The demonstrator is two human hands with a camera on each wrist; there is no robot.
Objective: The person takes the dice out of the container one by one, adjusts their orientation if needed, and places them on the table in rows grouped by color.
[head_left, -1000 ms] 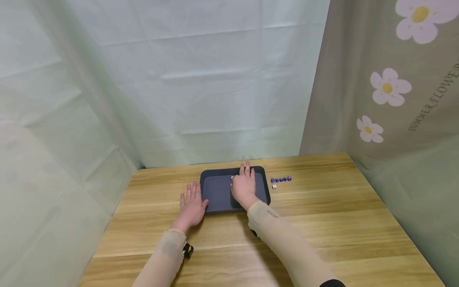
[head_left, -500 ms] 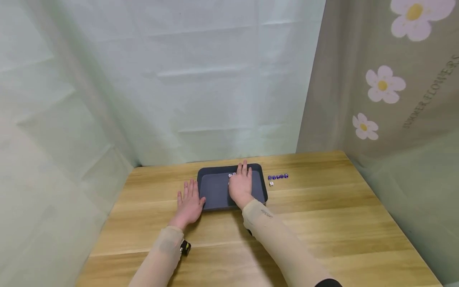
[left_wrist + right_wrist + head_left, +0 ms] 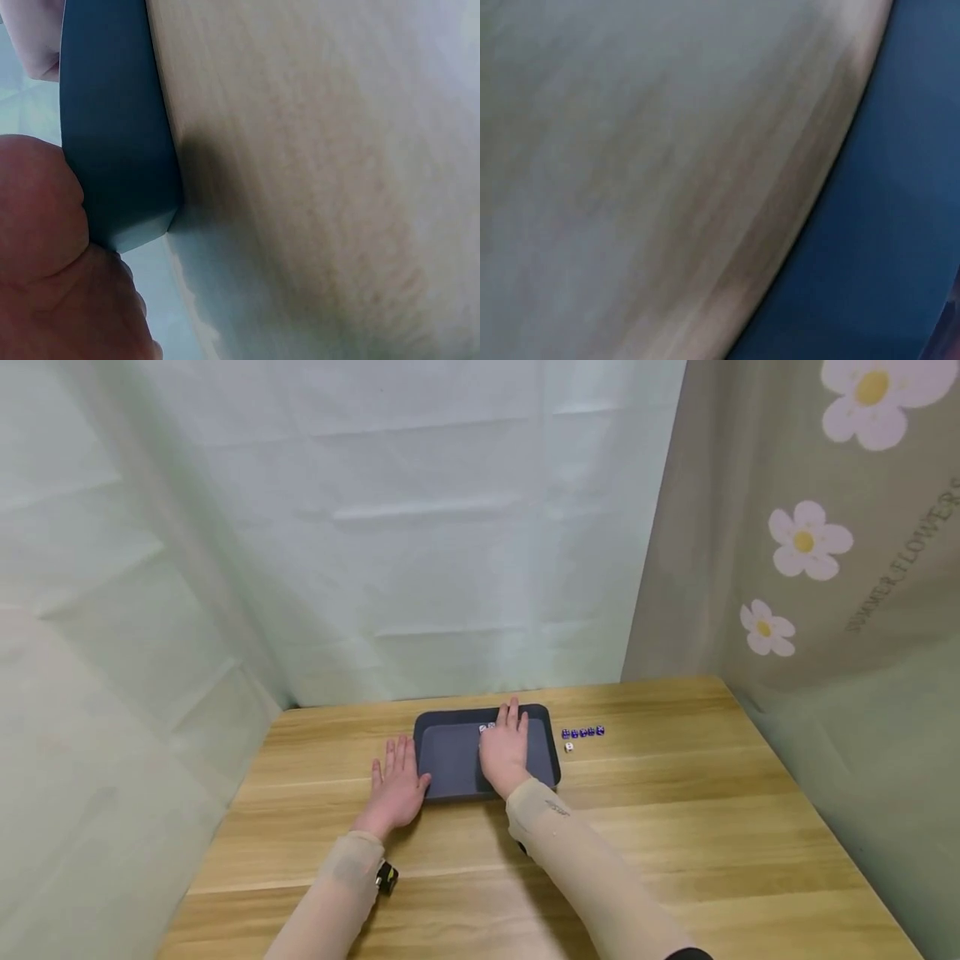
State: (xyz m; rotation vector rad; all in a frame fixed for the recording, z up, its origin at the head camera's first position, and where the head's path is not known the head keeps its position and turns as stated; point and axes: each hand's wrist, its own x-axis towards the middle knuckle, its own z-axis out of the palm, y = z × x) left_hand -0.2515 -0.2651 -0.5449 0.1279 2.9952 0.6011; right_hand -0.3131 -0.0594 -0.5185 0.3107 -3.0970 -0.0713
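A shallow dark grey tray (image 3: 450, 768) lies on the wooden table. My left hand (image 3: 395, 793) rests flat at its left side, fingers spread, thumb against the front left corner. In the left wrist view the thumb (image 3: 37, 210) touches the tray's outer wall (image 3: 120, 127). Over the tray is my right hand (image 3: 504, 753), three fingers stretched forward, index finger and thumb curled together in a pinch at a small white die (image 3: 480, 743), mostly hidden by the hand. Just beyond the pinch sit two white dice (image 3: 487, 727).
Right of the tray stands a row of several blue dice (image 3: 583, 732), with one white die (image 3: 569, 747) in front of it. The wooden table (image 3: 675, 827) reaches back to pale curtains (image 3: 465, 568). A flowered curtain (image 3: 810, 540) hangs at the right.
The right hand's curled index finger has drawn back slightly, and a second white die now shows beyond it. The left hand keeps its place on the tray's side. The view has shifted slightly.
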